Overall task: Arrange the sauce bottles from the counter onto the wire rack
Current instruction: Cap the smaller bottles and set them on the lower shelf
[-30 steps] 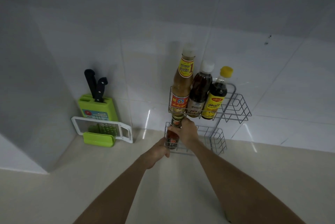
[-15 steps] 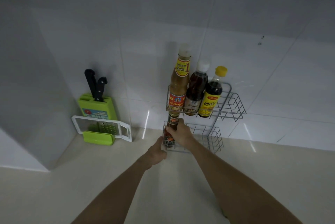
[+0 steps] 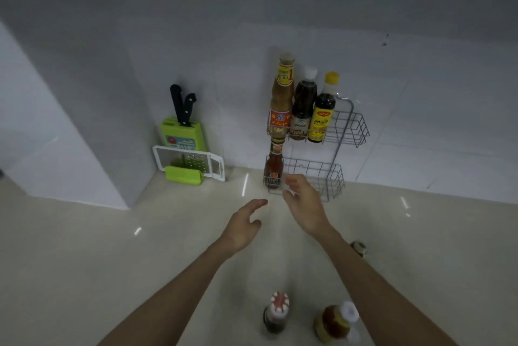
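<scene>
A two-tier wire rack (image 3: 353, 126) hangs on the tiled wall. Its upper shelf holds a tall brown bottle (image 3: 281, 99), a dark bottle with a white cap (image 3: 303, 106) and a yellow-capped bottle (image 3: 323, 110). A small red sauce bottle (image 3: 274, 166) stands at the left end of the lower shelf. My right hand (image 3: 304, 202) is open just in front of it, not touching. My left hand (image 3: 244, 223) hovers open over the counter. Near the bottom edge stand a red-capped bottle (image 3: 276, 313) and a white-capped bottle (image 3: 336, 322).
A green knife block (image 3: 183, 135) with two black-handled knives and a white grater (image 3: 190, 162) sit at the back left against the wall. A small round lid or jar top (image 3: 358, 247) lies on the beige counter (image 3: 112, 261) beside my right forearm.
Both hands have let go of the small red bottle and pulled back toward me. The view has tilted down, bringing two bottles on the counter into sight.
</scene>
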